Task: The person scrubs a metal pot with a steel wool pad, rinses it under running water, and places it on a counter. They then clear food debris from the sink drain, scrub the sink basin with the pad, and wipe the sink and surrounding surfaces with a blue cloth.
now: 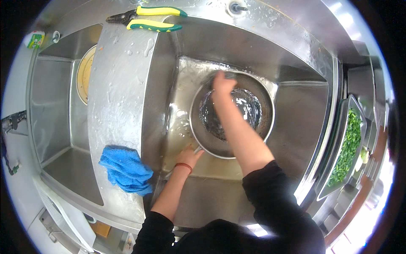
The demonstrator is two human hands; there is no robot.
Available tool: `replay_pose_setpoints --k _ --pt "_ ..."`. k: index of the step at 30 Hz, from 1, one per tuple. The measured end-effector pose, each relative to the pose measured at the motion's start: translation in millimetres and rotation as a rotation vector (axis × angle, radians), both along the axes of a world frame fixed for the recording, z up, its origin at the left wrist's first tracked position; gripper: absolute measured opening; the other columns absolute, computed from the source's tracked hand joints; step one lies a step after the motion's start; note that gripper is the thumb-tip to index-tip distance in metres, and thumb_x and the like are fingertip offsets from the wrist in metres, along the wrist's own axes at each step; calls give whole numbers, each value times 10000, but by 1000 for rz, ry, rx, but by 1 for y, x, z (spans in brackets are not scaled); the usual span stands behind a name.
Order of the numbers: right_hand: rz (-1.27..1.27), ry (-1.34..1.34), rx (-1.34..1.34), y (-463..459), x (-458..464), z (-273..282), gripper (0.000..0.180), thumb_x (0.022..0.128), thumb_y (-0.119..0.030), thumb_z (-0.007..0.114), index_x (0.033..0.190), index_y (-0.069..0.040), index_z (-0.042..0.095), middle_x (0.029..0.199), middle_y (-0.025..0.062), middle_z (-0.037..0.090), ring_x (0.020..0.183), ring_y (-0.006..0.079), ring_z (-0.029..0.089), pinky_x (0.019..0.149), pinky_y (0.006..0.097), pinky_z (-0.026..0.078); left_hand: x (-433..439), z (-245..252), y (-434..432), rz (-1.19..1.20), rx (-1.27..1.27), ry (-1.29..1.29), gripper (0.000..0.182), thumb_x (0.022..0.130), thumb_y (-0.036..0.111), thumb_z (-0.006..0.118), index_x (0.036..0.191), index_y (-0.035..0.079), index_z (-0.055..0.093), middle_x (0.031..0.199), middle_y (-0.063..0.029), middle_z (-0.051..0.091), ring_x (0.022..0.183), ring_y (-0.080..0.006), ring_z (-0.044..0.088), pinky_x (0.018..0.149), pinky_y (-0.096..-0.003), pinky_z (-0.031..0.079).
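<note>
A round metal pan (266, 127) with a pale rim lies in the right sink basin, with some water in its middle. My left hand (187, 157) grips the pan's handle near the rim, at the lower left. Inside the pan's upper wall is my right hand (224, 83), blurred, its fingers bent over something dark and blurred that I cannot make out. Shallow water covers part of the basin floor (184, 127) around the pan.
A blue cloth (125, 168) lies on the steel divider (117, 89), with yellow-green-handled pliers (152, 19) at its far end. The left basin holds a yellowish round dish (85, 76). At right stands a tray (326, 187) of chopped greens (347, 149).
</note>
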State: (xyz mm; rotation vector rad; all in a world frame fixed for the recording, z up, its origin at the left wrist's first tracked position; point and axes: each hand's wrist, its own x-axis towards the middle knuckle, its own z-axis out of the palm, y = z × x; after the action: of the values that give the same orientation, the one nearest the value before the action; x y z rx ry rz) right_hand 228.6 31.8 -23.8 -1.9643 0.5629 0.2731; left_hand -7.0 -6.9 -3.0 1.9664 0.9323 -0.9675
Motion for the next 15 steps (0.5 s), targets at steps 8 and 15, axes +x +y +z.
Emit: replay_pose_setpoints --k 8,15 --pt "1315 -33 -67 -114 -142 13 547 617 -155 648 1061 -43 348 979 221 409 886 389 434 737 416 383 -4 -9 1 39 6 -46 533 751 468 456 981 -8 519 855 -234 554 805 -359 539 715 -416 424" --pt "2165 339 -917 -208 -9 40 275 705 -202 548 975 -150 536 986 60 460 951 268 449 759 417 384 1 -2 4 -64 46 15 582 735 544 421 862 0 585 871 -203 567 824 -328 545 711 -393 433"
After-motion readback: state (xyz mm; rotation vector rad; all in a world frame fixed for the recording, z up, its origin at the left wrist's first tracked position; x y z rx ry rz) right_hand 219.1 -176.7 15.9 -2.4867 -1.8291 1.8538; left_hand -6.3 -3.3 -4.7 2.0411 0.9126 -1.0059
